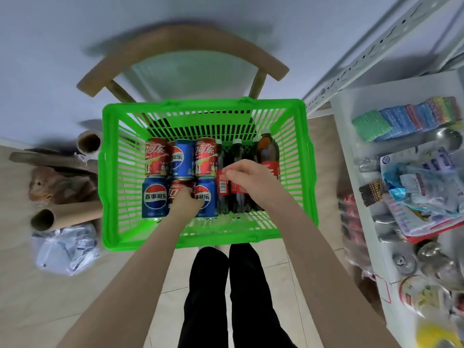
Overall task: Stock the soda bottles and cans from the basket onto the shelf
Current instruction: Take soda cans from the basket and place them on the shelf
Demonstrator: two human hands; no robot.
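Observation:
A green plastic basket point(110, 172) sits in front of me on a wooden chair point(185, 43). Several red and blue soda cans lie in two rows on its left side, and dark cola bottles point(270, 151) lie on its right. My left hand point(185, 200) reaches into the near row and its fingers curl round a red cola can point(178, 185) between two blue cans point(154, 197). My right hand point(247, 178) is over the middle cola bottle point(236, 149), fingers curled down around its labelled body. The white shelf point(347, 146) stands at the right.
The shelf's level holds coloured sponges point(401, 116), packets and upright tins point(404, 262). On the floor left of the basket are cardboard tubes point(67, 214), a crumpled plastic bag point(65, 247) and an orange cat point(42, 187). My legs in black trousers point(226, 297) stand just behind the basket.

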